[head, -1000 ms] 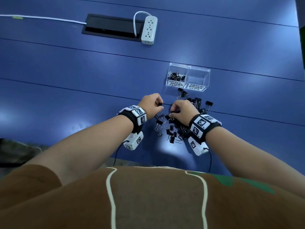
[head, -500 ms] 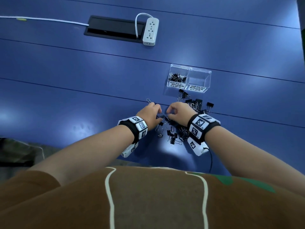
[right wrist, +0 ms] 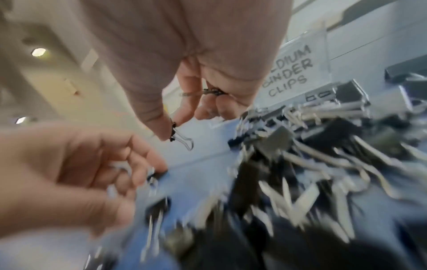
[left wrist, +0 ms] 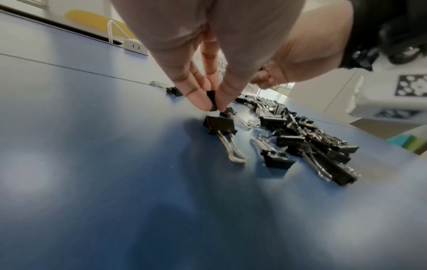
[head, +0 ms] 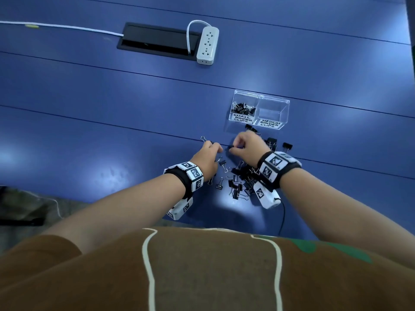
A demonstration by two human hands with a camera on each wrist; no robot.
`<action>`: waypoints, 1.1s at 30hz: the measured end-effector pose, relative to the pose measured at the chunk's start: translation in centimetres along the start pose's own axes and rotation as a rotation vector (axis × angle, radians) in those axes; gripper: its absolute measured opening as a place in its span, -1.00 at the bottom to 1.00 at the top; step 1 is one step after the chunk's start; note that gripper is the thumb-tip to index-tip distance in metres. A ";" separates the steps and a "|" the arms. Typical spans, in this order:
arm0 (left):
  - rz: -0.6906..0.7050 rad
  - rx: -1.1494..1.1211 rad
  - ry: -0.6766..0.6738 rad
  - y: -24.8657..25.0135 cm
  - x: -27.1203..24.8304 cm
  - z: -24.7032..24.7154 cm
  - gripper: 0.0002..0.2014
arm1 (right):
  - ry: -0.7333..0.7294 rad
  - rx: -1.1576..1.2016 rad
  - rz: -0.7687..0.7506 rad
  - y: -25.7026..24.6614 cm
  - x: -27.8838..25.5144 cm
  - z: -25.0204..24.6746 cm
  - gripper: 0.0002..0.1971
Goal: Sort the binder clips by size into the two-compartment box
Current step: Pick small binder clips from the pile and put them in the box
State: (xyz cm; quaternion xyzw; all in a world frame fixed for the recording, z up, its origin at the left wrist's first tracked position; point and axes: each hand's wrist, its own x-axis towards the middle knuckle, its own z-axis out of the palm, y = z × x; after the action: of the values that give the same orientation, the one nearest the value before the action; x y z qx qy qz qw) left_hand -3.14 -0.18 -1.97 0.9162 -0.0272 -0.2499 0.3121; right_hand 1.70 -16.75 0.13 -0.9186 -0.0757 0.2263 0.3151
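A heap of black binder clips point(head: 239, 180) lies on the blue table near its front edge. The clear two-compartment box point(head: 260, 112) stands beyond it; its left half, labelled small, holds several clips, its right half, labelled medium, is bare. My left hand point(head: 207, 157) pinches a small black clip point(left wrist: 212, 102) between thumb and fingertip at the heap's left edge. My right hand point(head: 247, 145) pinches a small clip point(right wrist: 179, 136) by its black body, with another clip point(right wrist: 208, 92) tucked in its curled fingers.
One clip point(head: 205, 139) lies alone just left of my left hand, and several bigger clips point(head: 278, 143) sit right of my right hand. A white power strip point(head: 207, 46) and a black cable hatch point(head: 155, 41) are at the far side of the table.
Both hands have moved forward from the near side of the heap to its far left edge. The left hand came down onto a clip there.
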 end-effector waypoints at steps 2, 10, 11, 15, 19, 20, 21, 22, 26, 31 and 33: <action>0.050 0.014 -0.018 0.0 0.1 0.0 -0.60 | 0.098 0.104 0.037 -0.4 0.9 -2.0 -0.87; 0.272 0.341 -0.161 1.1 0.2 0.1 -0.57 | 0.268 0.046 0.066 -1.7 5.8 -7.7 -0.93; 0.255 0.344 -0.170 1.0 0.3 0.1 -0.61 | 0.250 0.014 0.050 -1.7 6.0 -7.8 -0.94; 0.294 0.382 -0.145 0.7 0.5 0.1 -0.79 | 0.264 -0.073 -0.051 -1.4 6.0 -7.8 -0.86; 0.308 0.412 -0.128 0.4 0.8 -0.1 -0.82 | 0.249 -0.124 -0.118 -1.0 4.0 -5.9 -0.88; 0.296 0.402 -0.134 0.3 1.1 -0.2 -0.83 | 0.199 -0.156 -0.128 -0.8 3.4 -5.1 -0.84; 0.280 0.392 -0.141 0.2 1.3 -0.3 -0.84 | 0.132 -0.194 -0.122 -0.5 2.8 -4.2 -0.81; 0.257 0.382 -0.147 0.2 1.5 -0.5 -0.85 | 0.060 -0.236 -0.097 -0.2 2.4 -3.3 -0.79; 0.166 0.244 -0.099 1.2 2.3 -1.8 -0.94 | -0.089 -0.344 0.017 1.0 1.7 -1.2 -0.78; 0.142 0.053 0.116 4.1 4.6 -5.1 -0.90 | -0.037 -0.376 0.026 1.6 1.3 -0.4 -0.78; 0.148 0.035 0.175 5.8 6.1 -6.4 -0.88 | -0.034 -0.394 0.008 1.8 1.1 -0.2 -0.76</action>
State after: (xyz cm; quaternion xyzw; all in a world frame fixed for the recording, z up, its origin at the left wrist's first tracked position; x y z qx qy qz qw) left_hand 5.83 -2.56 3.09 0.9353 -0.0716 -0.1445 0.3150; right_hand 2.81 -18.00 -1.27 -0.9588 -0.1203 0.2237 0.1270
